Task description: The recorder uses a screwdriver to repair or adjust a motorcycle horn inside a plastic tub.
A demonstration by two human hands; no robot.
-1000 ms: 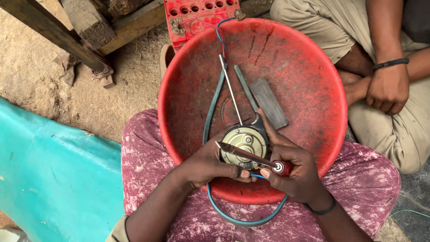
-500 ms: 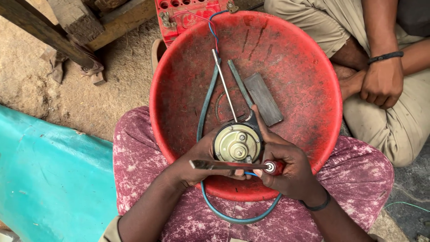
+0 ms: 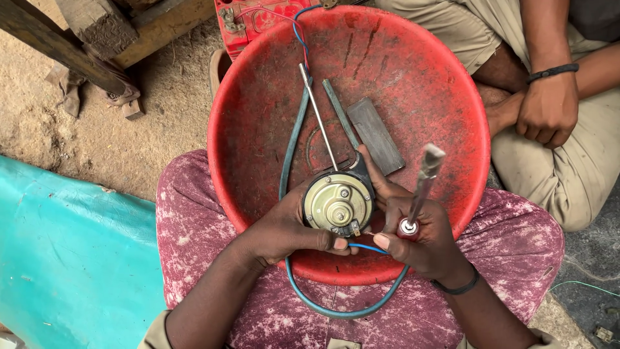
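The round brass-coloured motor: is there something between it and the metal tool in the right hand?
Nothing visible. The round brass-coloured motor sits exposed between both hands; the metal tool in the right hand points up, away from it.

The red basin (image 3: 452,97) loses its far rim at the top edge. Beyond the basin, a red box (image 3: 248,19) is cut off there too. The right hand (image 3: 420,236) hides the screwdriver's (image 3: 423,178) handle, and its tip is blurred. The round motor's (image 3: 337,201) underside is hidden.
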